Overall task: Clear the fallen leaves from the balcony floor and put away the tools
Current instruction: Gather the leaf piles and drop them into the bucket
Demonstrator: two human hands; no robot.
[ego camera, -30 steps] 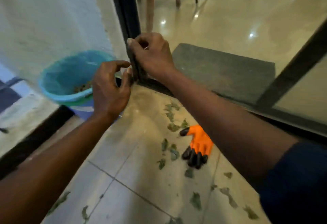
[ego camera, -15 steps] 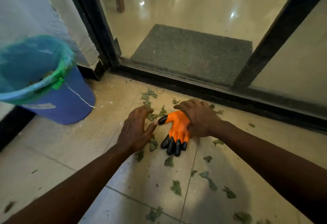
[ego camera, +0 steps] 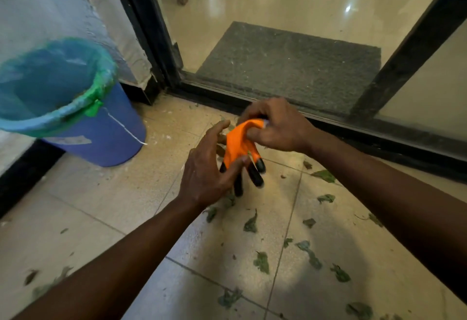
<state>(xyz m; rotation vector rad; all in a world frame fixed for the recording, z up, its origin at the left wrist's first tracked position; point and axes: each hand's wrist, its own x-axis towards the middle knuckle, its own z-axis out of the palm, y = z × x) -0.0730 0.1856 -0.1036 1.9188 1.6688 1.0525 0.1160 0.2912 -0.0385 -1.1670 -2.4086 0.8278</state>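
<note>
Right hand (ego camera: 280,127) is curled tight around the cuff end of an orange glove (ego camera: 238,146), pinching the bunched fabric between thumb and fingers, while the left hand (ego camera: 207,170) is spread loosely with fingers nearly straight, its thumb resting against the glove's lower half and nothing clasped in it. The glove hangs between the two hands, cuff up under the right hand's fingers and black claw tips (ego camera: 257,178) pointing down just right of the left thumb; it looks lifted off the tiles, though motion blur makes the tips hard to read. This seems to be the gearing-up step, with the gathering itself barely started: the glove is being readied, probably to go onto the left hand. If so, the next move calls for the right hand to hold the cuff open and steady while the left fingers bunch together and slide in, which will need the cuff turned toward the left palm first. Fallen leaves (ego camera: 261,262) lie scattered over the floor (ego camera: 113,193) below both hands and out past the right forearm, a few directly under the glove. A blue bucket (ego camera: 101,140) with a green liner (ego camera: 98,92) stands well off to the left of the left hand, within an arm's swing for dumping.
</note>
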